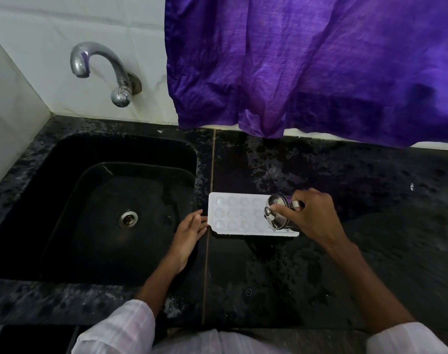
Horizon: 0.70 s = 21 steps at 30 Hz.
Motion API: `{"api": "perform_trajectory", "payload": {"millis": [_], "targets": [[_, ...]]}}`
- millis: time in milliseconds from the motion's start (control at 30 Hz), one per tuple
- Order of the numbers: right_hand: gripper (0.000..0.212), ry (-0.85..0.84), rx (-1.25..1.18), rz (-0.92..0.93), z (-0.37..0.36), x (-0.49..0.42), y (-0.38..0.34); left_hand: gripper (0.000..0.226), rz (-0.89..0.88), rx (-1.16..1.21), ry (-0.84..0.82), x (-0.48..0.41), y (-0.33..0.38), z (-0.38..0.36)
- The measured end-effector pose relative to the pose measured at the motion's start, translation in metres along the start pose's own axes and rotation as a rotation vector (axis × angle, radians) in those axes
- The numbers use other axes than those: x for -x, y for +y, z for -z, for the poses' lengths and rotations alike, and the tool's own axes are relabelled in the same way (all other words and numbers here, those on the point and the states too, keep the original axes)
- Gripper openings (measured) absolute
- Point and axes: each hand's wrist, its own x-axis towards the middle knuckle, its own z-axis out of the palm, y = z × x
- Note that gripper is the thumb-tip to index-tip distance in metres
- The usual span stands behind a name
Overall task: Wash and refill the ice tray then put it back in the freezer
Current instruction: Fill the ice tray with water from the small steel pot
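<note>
A white ice tray (239, 215) with rows of round pockets lies flat on the black counter (345, 190), just right of the sink. My right hand (311, 215) grips a small steel cup (277, 213), tipped on its side over the tray's right end with its mouth facing left. My left hand (189, 229) rests flat on the counter, straight fingertips touching the tray's left edge. Whether water is flowing from the cup I cannot tell.
A black sink (64, 200) with a steel drain (127, 218) fills the left. A chrome tap (100, 70) sticks out of the white tiled wall above it. A purple cloth (307, 67) hangs over the counter's back edge. The counter looks wet.
</note>
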Motion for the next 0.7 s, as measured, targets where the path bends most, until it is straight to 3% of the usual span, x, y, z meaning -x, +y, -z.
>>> {"api": "perform_trajectory", "payload": {"millis": [700], "targets": [[0.060, 0.033, 0.110, -0.096, 0.022, 0.018, 0.034, 0.038, -0.007, -0.003, 0.000, 0.000, 0.000, 0.001]]}}
